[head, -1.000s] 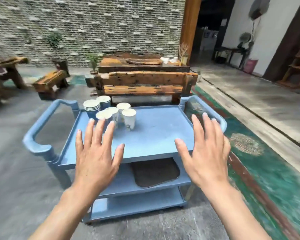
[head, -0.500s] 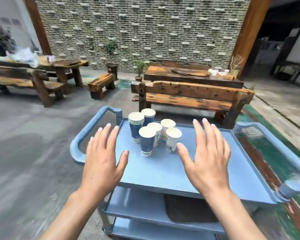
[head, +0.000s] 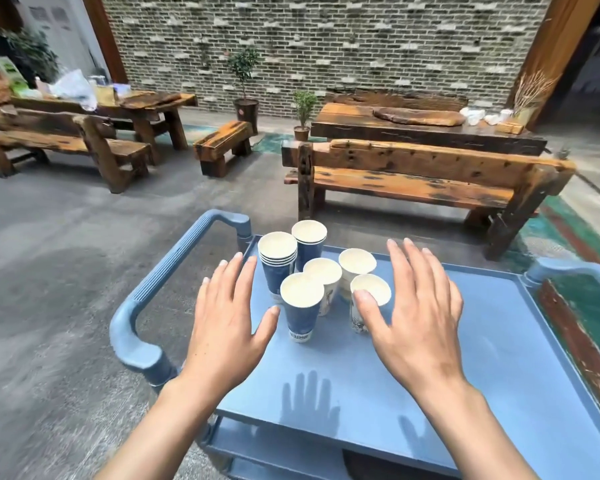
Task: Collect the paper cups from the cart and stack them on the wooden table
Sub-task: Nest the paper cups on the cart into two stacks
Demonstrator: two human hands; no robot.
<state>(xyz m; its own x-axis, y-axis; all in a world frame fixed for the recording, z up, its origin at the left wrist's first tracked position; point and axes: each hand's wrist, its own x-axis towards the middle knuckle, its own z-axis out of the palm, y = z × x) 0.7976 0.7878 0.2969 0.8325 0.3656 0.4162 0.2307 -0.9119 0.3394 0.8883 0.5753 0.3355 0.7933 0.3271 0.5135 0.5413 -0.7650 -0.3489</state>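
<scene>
The long, dark weathered wooden table (head: 426, 135) stood well apart from you, beyond a rough orange-brown wooden bench (head: 426, 174), so any carry would have had to go around that bench; I judge a tall loose stack could have swayed or shed cups on the way.

Your blue plastic service cart (head: 430, 375) sat right under you, its top tray holding all the paper cups at the far left corner, near the ribbed blue handle (head: 174, 271). A push on that tray edge could have rolled the cart and toppled them.

Your right hand (head: 416, 320) hovered flat with fingers spread, gripping nothing; its thumb lay across the rim of the nearest white printed paper cup (head: 369, 299), though I could not tell whether it touched. Your left hand (head: 226, 320) was likewise splayed and empty, thumb just beside the nearest blue paper cup (head: 300, 306).

The nested stack of blue paper cups (head: 278, 265) stood behind, with a second short blue stack (head: 309, 240) and two single white cups (head: 340, 275) packed close. Light and empty as they looked, a swept palm would likely have knocked several over, and squeezing one would have crushed its rim and spoiled the nesting.
</scene>
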